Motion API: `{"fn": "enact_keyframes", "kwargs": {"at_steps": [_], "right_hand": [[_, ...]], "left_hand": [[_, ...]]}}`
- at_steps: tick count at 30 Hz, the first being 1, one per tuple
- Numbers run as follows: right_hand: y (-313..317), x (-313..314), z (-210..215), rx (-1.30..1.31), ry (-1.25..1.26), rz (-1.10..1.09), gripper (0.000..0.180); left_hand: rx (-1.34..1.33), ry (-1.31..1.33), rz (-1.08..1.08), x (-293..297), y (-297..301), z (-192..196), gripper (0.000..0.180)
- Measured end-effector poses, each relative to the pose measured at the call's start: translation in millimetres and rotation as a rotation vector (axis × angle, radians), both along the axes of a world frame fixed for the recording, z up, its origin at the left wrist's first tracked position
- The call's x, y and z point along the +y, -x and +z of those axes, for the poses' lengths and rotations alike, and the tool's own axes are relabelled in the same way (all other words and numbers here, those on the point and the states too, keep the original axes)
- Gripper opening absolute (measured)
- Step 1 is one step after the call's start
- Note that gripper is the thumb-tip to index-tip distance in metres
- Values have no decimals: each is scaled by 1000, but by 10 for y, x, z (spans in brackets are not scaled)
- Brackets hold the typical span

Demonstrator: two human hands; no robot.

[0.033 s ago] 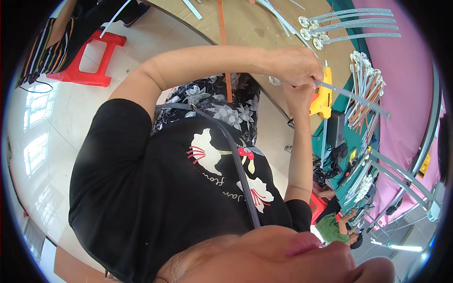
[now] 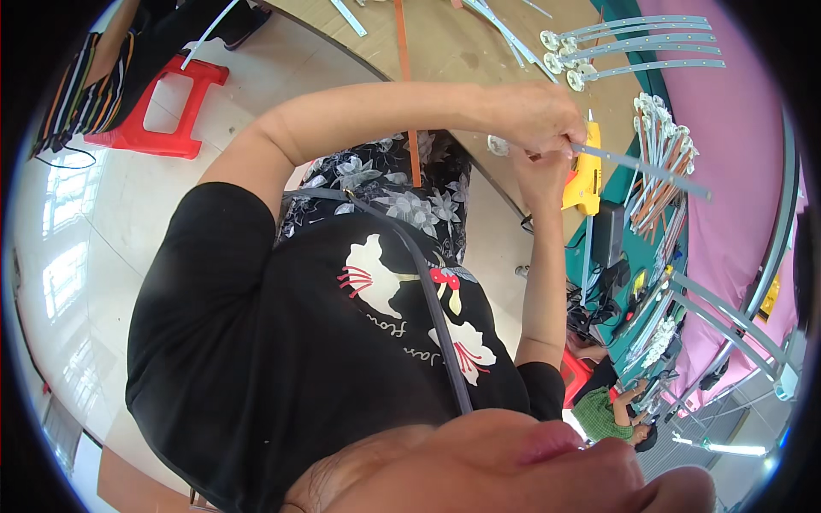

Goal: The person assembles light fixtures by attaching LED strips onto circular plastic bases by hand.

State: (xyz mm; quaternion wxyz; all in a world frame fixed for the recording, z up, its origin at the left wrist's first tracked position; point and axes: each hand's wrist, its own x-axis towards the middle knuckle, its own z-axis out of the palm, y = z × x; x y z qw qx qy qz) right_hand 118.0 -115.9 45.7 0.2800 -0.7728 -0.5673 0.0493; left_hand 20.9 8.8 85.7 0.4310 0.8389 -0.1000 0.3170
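Note:
My left hand [image 2: 534, 115] reaches across from the left, fingers closed in a pinch around a thin grey dotted strip [image 2: 641, 162]. Just below it is my right hand [image 2: 540, 171], its fingers also pinched at the strip where the hands meet. The strip's free end sticks out to the right. A pale round disc [image 2: 498, 145] shows beside the left hand; whether it joins the strip is hidden. Close behind the right hand is a yellow glue gun [image 2: 586, 184] with a red trigger, nozzle up. Whether the hand touches it cannot be seen.
Several disc-ended strips [image 2: 650, 43] lie in a row on the brown table [image 2: 445, 47]. Right of it, a green surface [image 2: 609, 316] bears a strip bundle [image 2: 663, 171], a black box [image 2: 608, 232] and cables. A red stool [image 2: 162, 115] and other people are nearby.
The strip's free end has risen slightly, and a little more of the pale disc shows beside my left hand. Both hands stay almost in place.

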Motion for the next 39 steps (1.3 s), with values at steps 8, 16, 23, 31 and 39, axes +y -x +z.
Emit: {"fn": "enact_keyframes", "kwargs": {"at_steps": [8, 16, 23, 31, 39], "right_hand": [[-158, 37, 423, 364, -87, -150, 10], [-914, 503, 546, 491, -300, -202, 12], [-1233, 776, 312, 491, -251, -250, 13], [-1348, 864, 247, 510, -207, -236, 16], [-1249, 909, 284, 442, -23, -295, 20]], "left_hand": [[-46, 49, 187, -23, 123, -3, 21], [374, 134, -13, -252, 562, -434, 21], [344, 200, -22, -237, 605, -654, 16], [292, 213, -45, -307, 582, -801, 13], [324, 232, -55, -296, 602, -812, 13]]}}
